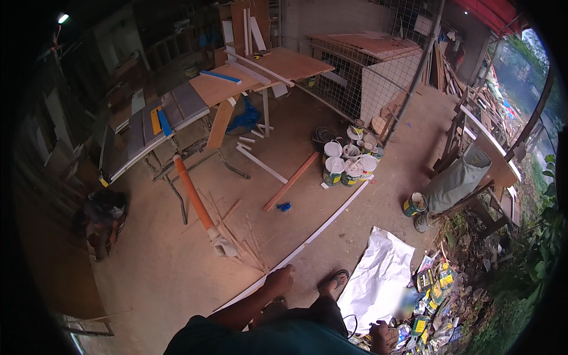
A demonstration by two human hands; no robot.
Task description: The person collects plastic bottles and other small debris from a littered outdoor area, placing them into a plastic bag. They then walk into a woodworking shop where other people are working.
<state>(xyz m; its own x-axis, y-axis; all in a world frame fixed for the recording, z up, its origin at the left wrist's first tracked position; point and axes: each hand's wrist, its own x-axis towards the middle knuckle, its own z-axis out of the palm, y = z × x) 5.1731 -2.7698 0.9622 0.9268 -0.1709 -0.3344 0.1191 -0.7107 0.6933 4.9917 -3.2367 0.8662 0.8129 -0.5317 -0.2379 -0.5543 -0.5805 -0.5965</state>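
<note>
My left hand [280, 280] is closed, above the floor and beside a long white strip [339, 212]. Whether anything lies in its curled fingers is hidden. Low in the view, my right hand [383, 338] has its fingers bent, near a thin dark looped cord [350, 326]. Something small and dark shows at its fingertips, too small to name. Just beyond that hand lies a crumpled white sheet [378, 260]. Discarded printed packaging [435, 290] is heaped to its right. One of my feet in a sandal [335, 284] stands between the strip and the sheet.
Several paint buckets [352, 170] stand ahead, near a wire mesh partition [355, 77]. An orange hose [194, 192] drops from a saw table [160, 121]. A wooden bar [291, 182] lies on the floor. At left a person [106, 216] crouches. A grey sack [458, 180] leans at right.
</note>
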